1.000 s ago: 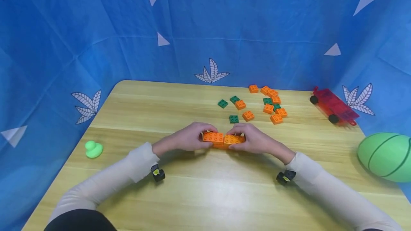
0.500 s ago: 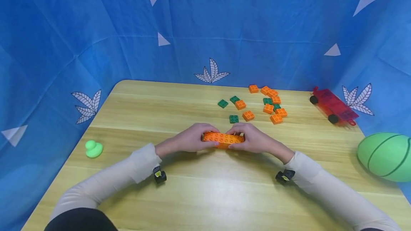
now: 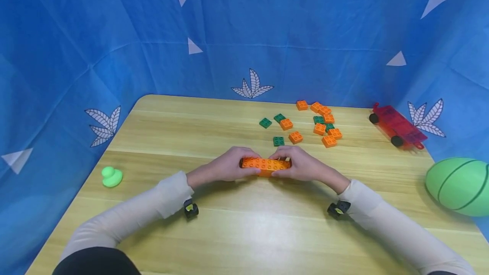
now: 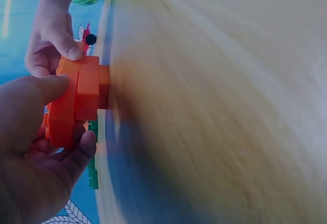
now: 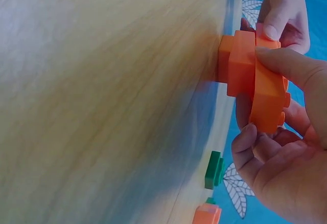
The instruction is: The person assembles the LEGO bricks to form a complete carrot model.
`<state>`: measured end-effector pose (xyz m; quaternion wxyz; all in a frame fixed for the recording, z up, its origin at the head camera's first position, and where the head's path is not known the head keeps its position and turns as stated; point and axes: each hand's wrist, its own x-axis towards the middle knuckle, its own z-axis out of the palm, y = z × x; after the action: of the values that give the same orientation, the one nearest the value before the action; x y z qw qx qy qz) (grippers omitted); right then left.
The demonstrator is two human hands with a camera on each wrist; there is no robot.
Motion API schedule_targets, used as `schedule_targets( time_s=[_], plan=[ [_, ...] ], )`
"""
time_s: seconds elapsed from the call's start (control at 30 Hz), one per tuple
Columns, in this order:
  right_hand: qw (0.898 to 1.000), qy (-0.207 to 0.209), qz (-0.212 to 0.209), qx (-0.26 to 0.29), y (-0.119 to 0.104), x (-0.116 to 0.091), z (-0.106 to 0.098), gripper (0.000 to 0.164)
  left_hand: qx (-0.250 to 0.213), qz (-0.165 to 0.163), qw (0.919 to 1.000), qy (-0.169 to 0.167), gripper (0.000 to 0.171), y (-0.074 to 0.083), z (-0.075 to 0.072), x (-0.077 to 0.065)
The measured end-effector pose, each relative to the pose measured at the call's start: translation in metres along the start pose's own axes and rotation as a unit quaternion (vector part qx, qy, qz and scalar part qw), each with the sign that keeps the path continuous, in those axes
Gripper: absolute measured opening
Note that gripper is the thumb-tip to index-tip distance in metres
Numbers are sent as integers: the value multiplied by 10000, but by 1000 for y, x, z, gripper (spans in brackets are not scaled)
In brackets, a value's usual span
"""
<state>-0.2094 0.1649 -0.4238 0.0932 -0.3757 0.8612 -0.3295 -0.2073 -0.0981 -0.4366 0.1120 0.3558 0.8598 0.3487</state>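
Shifted into line since a second ago, the left top brick (image 3: 252,163) now meets the right top brick (image 3: 278,165) end to end, both orange and studded, above narrower orange lower bricks (image 4: 91,89) near the middle of the wood-grain counter (image 3: 263,232). Both grips pinch this upper row, the left hand (image 3: 231,164) at one end and the right hand (image 3: 299,165) at the other, thumbs on the near side. Beyond them lie scattered green bricks (image 3: 265,123) and loose orange bricks (image 3: 296,137), well apart from a green toy duck (image 3: 111,177) at the left.
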Motion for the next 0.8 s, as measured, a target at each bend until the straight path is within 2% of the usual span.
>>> schedule_targets(
  time_s=[0.23,0.6,0.8],
  plan=[
    [10000,-38,57,15,0,0,-1,32,50,27,10000,-1,33,-1,2,0],
    [10000,-22,42,71,3,-2,1,31,-77,-179,9998,-95,31,1,2,1],
    [9999,-1,133,25,0,-2,2,33,-24,-180,9997,-164,32,-1,5,3]
  ],
)
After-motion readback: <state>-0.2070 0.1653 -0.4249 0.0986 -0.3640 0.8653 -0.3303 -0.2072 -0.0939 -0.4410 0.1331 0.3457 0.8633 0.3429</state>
